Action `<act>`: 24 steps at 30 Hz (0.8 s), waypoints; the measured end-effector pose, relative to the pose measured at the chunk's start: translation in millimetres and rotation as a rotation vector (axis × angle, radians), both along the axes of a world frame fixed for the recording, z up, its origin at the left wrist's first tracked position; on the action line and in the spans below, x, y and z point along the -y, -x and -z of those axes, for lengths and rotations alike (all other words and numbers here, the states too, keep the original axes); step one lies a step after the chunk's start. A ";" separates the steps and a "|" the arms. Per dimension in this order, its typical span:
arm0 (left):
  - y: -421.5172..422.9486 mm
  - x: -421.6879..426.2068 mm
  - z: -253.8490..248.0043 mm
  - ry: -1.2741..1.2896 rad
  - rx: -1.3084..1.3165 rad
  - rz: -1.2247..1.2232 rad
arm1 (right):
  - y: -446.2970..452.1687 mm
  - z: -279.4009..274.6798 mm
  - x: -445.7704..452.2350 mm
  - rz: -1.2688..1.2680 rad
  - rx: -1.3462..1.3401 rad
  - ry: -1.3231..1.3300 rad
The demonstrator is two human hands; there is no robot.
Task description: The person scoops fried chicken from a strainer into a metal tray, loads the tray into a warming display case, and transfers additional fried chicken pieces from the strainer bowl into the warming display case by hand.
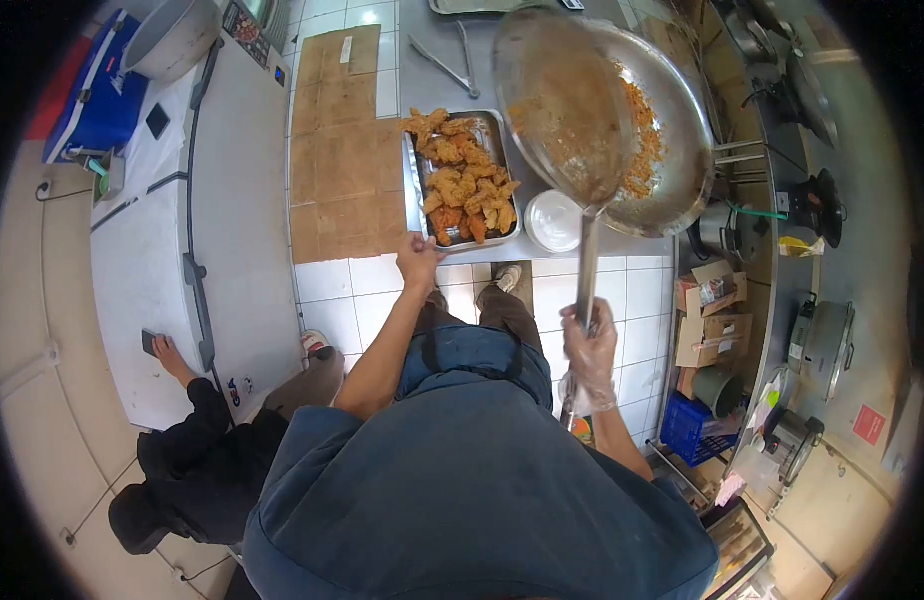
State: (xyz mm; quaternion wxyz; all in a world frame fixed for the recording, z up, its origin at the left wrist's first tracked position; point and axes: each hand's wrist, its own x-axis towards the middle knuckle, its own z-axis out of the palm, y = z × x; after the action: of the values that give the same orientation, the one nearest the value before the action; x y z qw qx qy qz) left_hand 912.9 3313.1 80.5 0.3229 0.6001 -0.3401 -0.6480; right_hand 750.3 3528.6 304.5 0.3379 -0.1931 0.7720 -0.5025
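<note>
My right hand [590,355], in a clear plastic glove, is closed around the handle of a large round strainer [567,120]. The strainer's head, smeared by motion, hangs over the left part of a wide metal bowl [687,190] with orange-brown crumbs [642,140] in it. My left hand [418,262] pinches the near left corner of a metal tray [499,236]. Pieces of fried chicken [462,180] are heaped on this tray. Between tray and bowl stands a white round container [554,221].
Metal tongs [452,60] lie behind the tray on the steel table [437,85]. Flattened cardboard [347,150] covers floor at left. Another person [202,460] in black rests a hand on a white chest freezer [147,290]. Boxes [717,310] and a blue crate [692,430] are at right.
</note>
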 end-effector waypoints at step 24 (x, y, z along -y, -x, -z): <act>-34.6 17.1 51.2 0.072 -0.092 0.141 | 57.3 163.9 -43.0 0.431 1.073 0.428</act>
State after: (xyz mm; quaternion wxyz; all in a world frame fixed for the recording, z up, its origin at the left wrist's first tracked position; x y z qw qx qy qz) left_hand 947.5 3295.9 29.3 0.3132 0.5324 -0.3893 -0.6833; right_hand 692.9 3571.5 140.6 0.5239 0.1835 0.3982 -0.7302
